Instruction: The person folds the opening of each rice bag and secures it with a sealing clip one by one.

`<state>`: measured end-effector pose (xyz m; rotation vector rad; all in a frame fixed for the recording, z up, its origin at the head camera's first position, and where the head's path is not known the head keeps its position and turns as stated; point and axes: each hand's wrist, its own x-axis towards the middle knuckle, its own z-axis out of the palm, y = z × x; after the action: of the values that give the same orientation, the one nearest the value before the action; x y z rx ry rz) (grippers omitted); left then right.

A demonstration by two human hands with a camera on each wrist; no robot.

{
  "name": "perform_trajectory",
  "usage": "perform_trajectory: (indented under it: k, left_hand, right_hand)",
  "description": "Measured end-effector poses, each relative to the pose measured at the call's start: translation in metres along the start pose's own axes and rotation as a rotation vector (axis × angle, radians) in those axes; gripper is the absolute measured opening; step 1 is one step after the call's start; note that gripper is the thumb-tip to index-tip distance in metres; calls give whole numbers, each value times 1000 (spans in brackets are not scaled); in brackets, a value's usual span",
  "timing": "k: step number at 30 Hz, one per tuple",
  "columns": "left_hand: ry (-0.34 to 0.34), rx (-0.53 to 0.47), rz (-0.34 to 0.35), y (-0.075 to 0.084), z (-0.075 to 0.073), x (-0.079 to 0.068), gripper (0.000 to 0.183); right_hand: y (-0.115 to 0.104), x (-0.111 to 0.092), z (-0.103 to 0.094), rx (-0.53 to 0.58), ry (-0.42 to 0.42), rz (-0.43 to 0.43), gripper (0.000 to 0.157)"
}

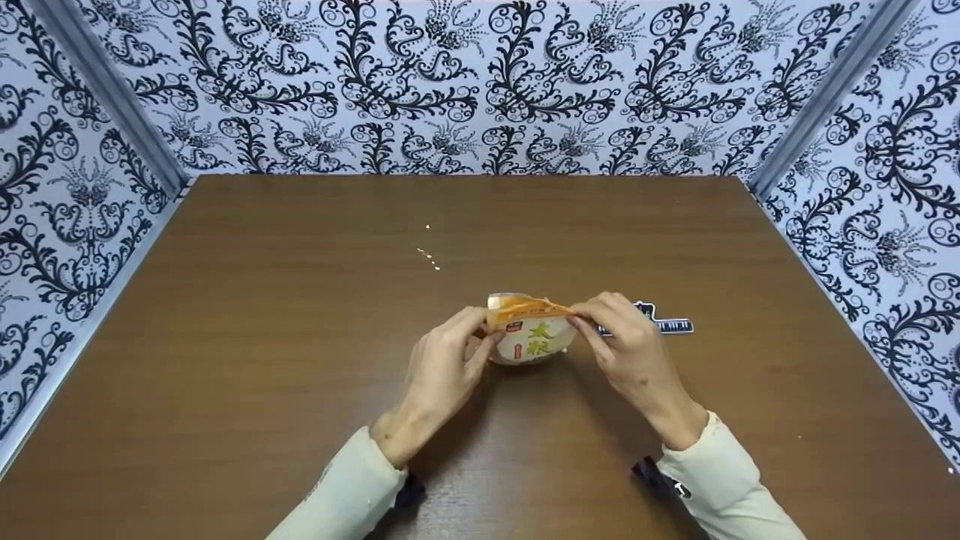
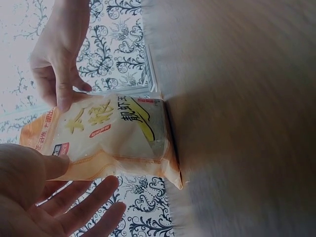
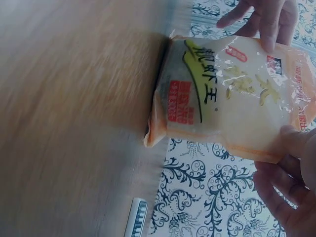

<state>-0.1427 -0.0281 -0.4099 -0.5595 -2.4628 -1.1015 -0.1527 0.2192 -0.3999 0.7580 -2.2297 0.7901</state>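
Observation:
A plastic rice bag [image 1: 534, 339] with an orange top and green and yellow lettering stands upright on the brown table. Its lower edge meets the tabletop in the wrist views. My left hand [image 1: 448, 362] pinches the bag's upper left side, thumb in front. In the left wrist view the other fingers [image 2: 94, 207] of that hand are spread away from the bag. On the opposite upper corner, my right hand [image 1: 634, 352] pinches the orange edge between thumb and fingers. The bag's top looks drawn flat between both hands.
Just behind my right hand lies a small flat piece with a piano-key print [image 1: 675, 325], partly hidden by the hand. Tiny white specks [image 1: 429, 256] show on the table [image 1: 300, 315] farther back. Patterned walls [image 1: 480, 90] enclose the table at the back and sides.

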Motion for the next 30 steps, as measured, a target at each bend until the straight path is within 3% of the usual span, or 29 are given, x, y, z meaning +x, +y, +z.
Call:
perform_trajectory:
  k: [7, 15, 30]
  left_hand:
    - [14, 8, 0, 1, -1, 1, 9]
    - [1, 18, -11, 2, -2, 2, 7]
    - [-15, 10, -13, 1, 0, 2, 12]
  right_hand:
    - [2, -2, 0, -5, 17, -69, 12]
    - [3, -3, -4, -106, 13, -100, 12]
    - [-3, 3, 1, -77, 16, -68, 12]
